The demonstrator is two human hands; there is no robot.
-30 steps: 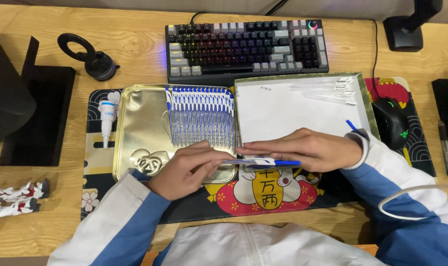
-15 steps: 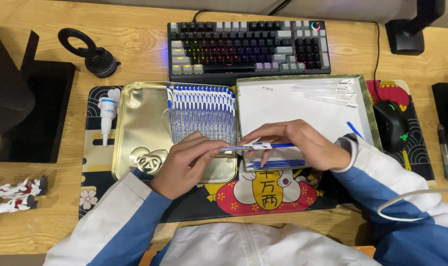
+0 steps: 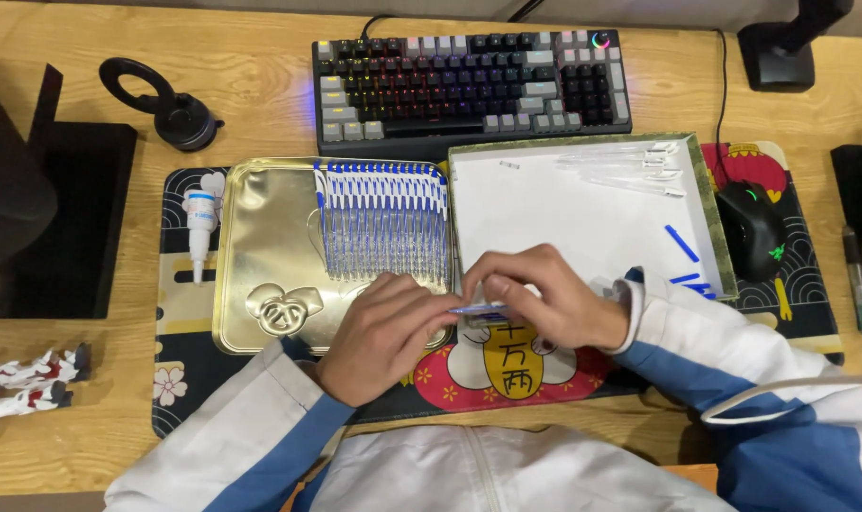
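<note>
Both hands meet at the near edge of the work area, just in front of the seam between the two trays. The left hand and the right hand pinch between them a slim blue-and-clear plastic pen. Its long axis lies nearly level across the view, left to right, parallel to the desk's near edge. Fingers cover both ends, so which end points where cannot be told. The left hand's fingertips close on the pen's left portion; the right hand's fingers curl over its right portion, thumb underneath. Both hands are grasping, neither released.

The left hand overlaps the near right corner of a shallow gold metal tray. In that tray a row of matching blue-capped clear pens lies side by side, each with its long axis running away from the person and its cap at the far end. Just beside it to the right sits a white-lined box lid with a green patterned rim; it holds several clear pen barrels near the far edge and loose blue caps toward the right.

Both trays rest on a dark printed desk mat. A small white bottle lies left of the gold tray. A backlit keyboard stands beyond the trays, and a black mouse lies to the right.
</note>
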